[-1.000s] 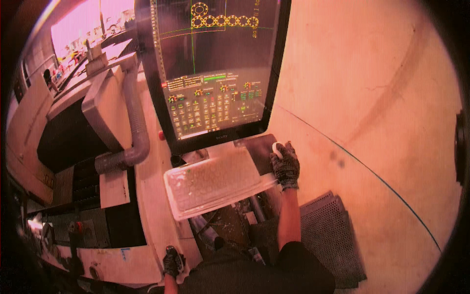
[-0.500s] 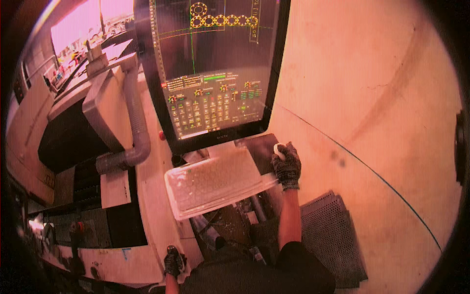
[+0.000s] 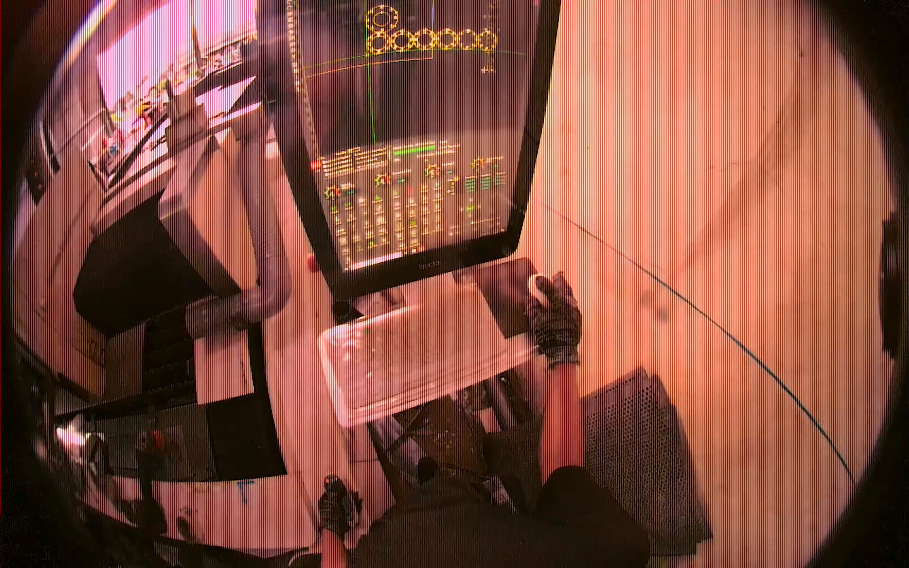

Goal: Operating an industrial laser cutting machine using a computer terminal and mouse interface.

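My right hand [image 3: 555, 319], in a dark knit glove, is closed over a pale computer mouse [image 3: 538, 288]. The mouse sits on a dark pad [image 3: 504, 284] to the right of a keyboard under a clear cover [image 3: 417, 350]. Above them stands a tall monitor [image 3: 417, 123] with a row of yellow ring shapes and many small icons. Low in the picture, my gloved left hand [image 3: 336, 505] rests against the light machine ledge [image 3: 308, 445]. Its fingers are too dark and small to make out.
A machine with a dark opening [image 3: 142, 256] and a ribbed grey hose [image 3: 263, 237] fills the left side. Perforated dark panels [image 3: 644, 454] lie on the floor at lower right. A thin dark line [image 3: 729, 331] curves across the pale floor.
On the screen, the small vertical markings right of the ring row have changed. Both hands stay practically where they were.
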`<state>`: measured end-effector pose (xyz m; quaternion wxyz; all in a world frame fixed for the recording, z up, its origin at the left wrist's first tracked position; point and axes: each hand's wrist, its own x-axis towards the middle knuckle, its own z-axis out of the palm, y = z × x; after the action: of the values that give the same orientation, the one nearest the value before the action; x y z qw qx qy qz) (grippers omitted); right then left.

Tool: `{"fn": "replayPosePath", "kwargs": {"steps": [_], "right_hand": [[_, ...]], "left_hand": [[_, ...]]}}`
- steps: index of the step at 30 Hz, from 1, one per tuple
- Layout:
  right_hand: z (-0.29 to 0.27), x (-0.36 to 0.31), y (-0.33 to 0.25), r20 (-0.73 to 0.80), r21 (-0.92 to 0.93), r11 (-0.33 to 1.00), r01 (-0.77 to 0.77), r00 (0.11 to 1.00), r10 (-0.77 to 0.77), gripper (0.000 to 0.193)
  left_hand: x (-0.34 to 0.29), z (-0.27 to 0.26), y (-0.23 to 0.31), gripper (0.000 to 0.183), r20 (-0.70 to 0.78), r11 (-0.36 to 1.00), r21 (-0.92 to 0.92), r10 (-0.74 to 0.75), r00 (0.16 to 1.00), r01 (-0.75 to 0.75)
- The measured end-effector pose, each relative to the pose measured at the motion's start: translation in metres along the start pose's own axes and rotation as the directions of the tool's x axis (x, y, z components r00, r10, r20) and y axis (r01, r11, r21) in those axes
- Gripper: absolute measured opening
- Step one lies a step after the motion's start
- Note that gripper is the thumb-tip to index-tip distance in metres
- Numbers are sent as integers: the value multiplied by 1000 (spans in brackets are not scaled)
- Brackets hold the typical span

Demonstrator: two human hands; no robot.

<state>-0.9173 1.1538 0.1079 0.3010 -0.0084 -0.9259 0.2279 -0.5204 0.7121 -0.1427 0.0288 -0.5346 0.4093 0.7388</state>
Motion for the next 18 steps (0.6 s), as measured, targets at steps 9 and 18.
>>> {"fn": "replayPosePath", "kwargs": {"steps": [9, 18], "right_hand": [[-18, 0, -12, 63, 117, 991, -68, 996, 61, 44], [2, 0, 1, 14, -4, 1000, -17, 1000, 17, 43]], "left_hand": [[-6, 4, -2, 54, 20, 998, -67, -2, 1000, 3], [2, -8, -3, 62, 70, 986, 163, 9, 998, -21]]}}
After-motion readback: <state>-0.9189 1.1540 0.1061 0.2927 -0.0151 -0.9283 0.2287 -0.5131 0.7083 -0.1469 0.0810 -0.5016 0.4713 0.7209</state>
